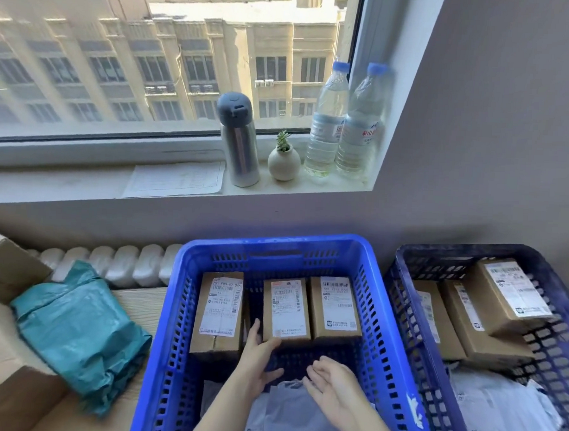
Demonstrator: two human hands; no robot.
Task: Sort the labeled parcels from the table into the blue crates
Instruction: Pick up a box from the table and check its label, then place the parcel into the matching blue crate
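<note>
Parcels [219,307] stand label-up in a row of 3 at the far end of the bright crate [172,308], side by side, probably so each label reads at a glance and room is left for more. The left hand [259,349] lies open, its straight fingers touching the near left corner of the middle box [287,307] and gripping nothing. It looks to be nudging that box square against its right neighbour [336,308], since a gap shows on its other side. The right hand [330,382] hovers empty, fingers loosely relaxed, just above a grey mailer [298,420] at the crate's near end. Soft mailers seem kept apart from stiff boxes. The dark crate [404,287] to the right follows the same order: boxes [503,292] far, white mailers [503,411] near. A teal bag [79,329] on the table [140,303], just left of the bright crate, looks not yet sorted. Whether it carries a label I cannot tell.
</note>
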